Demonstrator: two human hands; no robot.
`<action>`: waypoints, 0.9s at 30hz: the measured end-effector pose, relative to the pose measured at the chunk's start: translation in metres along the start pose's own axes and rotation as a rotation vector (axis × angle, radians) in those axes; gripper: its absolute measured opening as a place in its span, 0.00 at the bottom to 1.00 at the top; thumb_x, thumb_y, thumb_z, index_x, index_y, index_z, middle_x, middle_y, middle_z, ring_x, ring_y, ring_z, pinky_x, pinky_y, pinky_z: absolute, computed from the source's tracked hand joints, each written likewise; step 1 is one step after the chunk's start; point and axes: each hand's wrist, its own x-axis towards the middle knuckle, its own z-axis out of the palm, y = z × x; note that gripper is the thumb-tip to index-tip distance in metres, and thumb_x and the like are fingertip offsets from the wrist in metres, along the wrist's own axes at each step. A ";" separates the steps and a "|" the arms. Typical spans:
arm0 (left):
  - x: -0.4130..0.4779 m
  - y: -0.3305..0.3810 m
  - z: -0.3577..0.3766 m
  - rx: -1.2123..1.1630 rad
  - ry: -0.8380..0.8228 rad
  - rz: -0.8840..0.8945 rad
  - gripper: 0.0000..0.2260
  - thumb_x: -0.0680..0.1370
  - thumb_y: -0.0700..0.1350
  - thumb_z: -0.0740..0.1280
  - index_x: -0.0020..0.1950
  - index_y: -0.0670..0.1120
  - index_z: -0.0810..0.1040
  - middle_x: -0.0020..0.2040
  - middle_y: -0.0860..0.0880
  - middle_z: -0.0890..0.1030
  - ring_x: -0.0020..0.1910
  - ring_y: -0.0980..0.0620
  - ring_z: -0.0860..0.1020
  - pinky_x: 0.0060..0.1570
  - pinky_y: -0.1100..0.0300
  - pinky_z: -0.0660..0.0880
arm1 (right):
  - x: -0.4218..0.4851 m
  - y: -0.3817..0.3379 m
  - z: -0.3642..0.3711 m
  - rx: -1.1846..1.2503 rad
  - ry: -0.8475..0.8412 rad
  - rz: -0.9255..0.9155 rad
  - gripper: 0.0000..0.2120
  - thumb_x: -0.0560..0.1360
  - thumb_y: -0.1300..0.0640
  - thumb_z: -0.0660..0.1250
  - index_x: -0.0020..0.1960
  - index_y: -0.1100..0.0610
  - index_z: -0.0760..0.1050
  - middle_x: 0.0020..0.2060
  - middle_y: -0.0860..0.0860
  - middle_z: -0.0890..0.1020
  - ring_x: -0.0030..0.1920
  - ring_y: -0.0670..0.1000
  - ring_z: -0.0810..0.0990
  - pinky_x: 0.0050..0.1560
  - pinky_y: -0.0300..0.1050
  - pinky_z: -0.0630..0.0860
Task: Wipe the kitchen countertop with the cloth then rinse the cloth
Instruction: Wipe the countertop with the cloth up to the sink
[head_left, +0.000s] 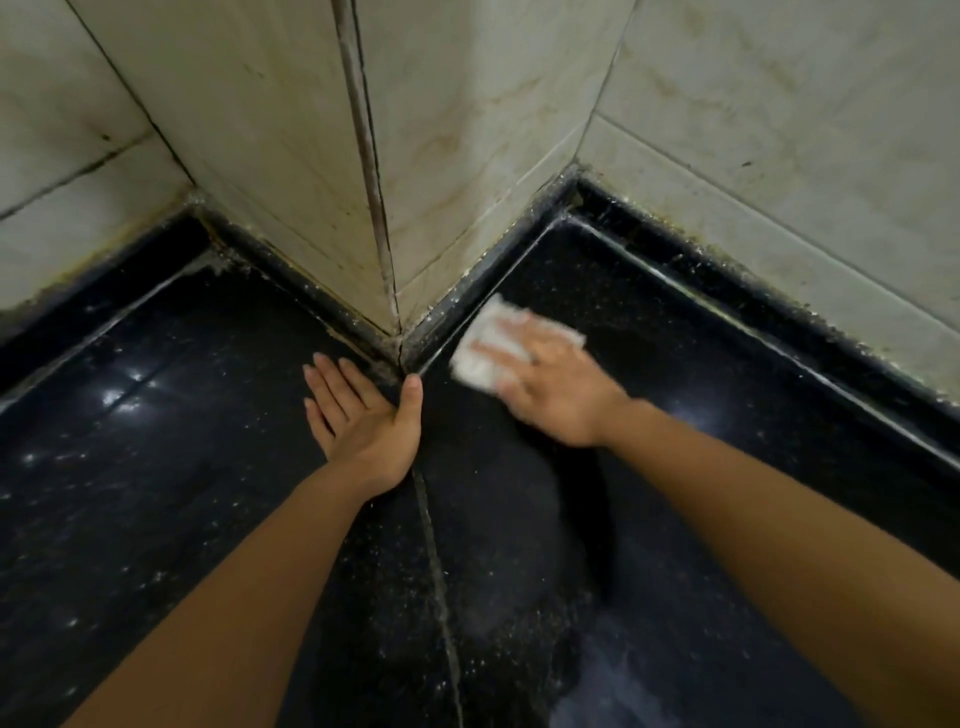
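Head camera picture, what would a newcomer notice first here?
The white cloth, bright against the black countertop, pressed flat under the right hand beside the tiled wall corner. The left hand rests open on the countertop just left of that corner. Grime lines the wall's base.

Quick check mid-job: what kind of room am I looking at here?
Likely a kitchen counter corner: polished black speckled stone countertop, stained cream wall tiles, and the right hand pressing a white cloth.

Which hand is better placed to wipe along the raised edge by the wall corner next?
The right hand presses the white cloth flat on the black countertop beside that edge; the left hand rests on the countertop, holding nothing.
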 end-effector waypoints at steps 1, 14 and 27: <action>0.000 0.000 0.000 0.007 -0.001 0.001 0.36 0.80 0.63 0.42 0.75 0.39 0.32 0.73 0.42 0.26 0.71 0.47 0.26 0.70 0.52 0.29 | 0.006 0.009 -0.003 0.041 -0.017 0.191 0.24 0.82 0.43 0.44 0.78 0.42 0.47 0.78 0.55 0.48 0.78 0.55 0.44 0.75 0.49 0.40; -0.003 -0.007 0.002 -0.008 0.034 0.051 0.36 0.81 0.60 0.48 0.76 0.39 0.34 0.74 0.41 0.28 0.73 0.46 0.28 0.71 0.51 0.32 | -0.080 -0.092 0.035 0.157 -0.100 0.219 0.24 0.82 0.42 0.43 0.75 0.35 0.39 0.77 0.48 0.36 0.75 0.49 0.31 0.69 0.46 0.28; -0.161 -0.085 0.071 0.017 0.198 0.307 0.30 0.82 0.56 0.45 0.77 0.42 0.38 0.77 0.47 0.36 0.74 0.55 0.33 0.71 0.57 0.31 | -0.128 -0.057 0.024 0.139 -0.190 0.397 0.25 0.82 0.42 0.44 0.76 0.38 0.40 0.77 0.50 0.37 0.76 0.54 0.33 0.73 0.51 0.34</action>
